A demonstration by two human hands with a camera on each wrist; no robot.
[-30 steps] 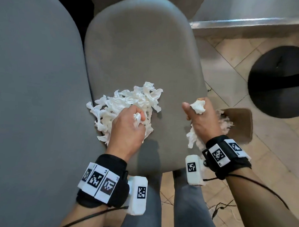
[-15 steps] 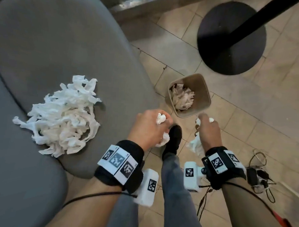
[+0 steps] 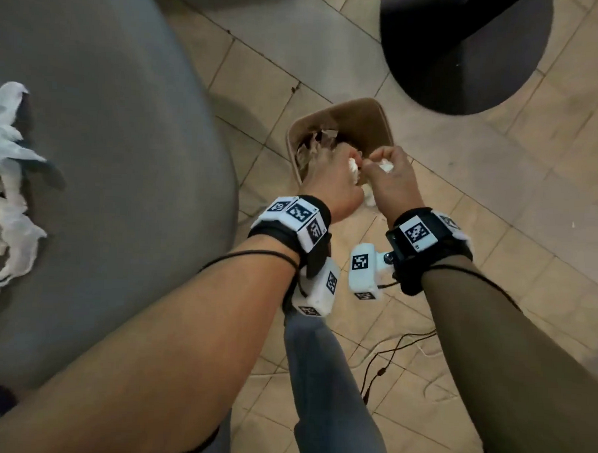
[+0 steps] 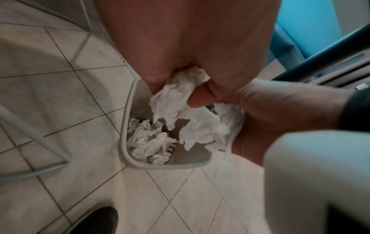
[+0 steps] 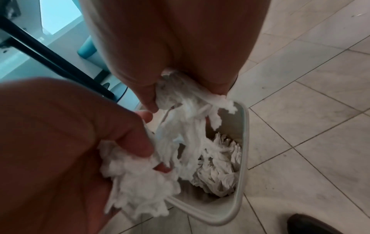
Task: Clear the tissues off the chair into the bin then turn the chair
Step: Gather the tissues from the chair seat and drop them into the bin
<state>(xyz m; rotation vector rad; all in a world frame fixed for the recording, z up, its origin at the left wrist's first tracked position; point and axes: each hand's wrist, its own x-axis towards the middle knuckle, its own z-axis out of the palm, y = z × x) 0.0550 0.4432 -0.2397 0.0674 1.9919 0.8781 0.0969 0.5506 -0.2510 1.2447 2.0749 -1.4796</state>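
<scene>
Both my hands hover side by side over the small tan bin (image 3: 370, 120) on the tiled floor. My left hand (image 3: 340, 180) grips a wad of white tissue (image 4: 176, 95) above the bin's opening (image 4: 128, 139). My right hand (image 3: 392, 179) grips another bunch of tissue (image 5: 186, 114), whose strands hang down into the bin (image 5: 245, 134). Crumpled tissues (image 4: 148, 142) lie at the bin's bottom. A heap of white tissues (image 3: 4, 193) is still on the grey chair seat (image 3: 115, 170) at the far left.
A round black table base (image 3: 463, 45) stands on the floor beyond the bin. My leg in grey trousers (image 3: 325, 381) and a dark shoe (image 4: 96, 221) are just below the hands. Black cables (image 3: 387, 360) trail on the tiles to the right.
Both hands have carried their tissues from the chair seat rightward to over the bin. My view has swung right, so the chair's heap now sits at the left edge.
</scene>
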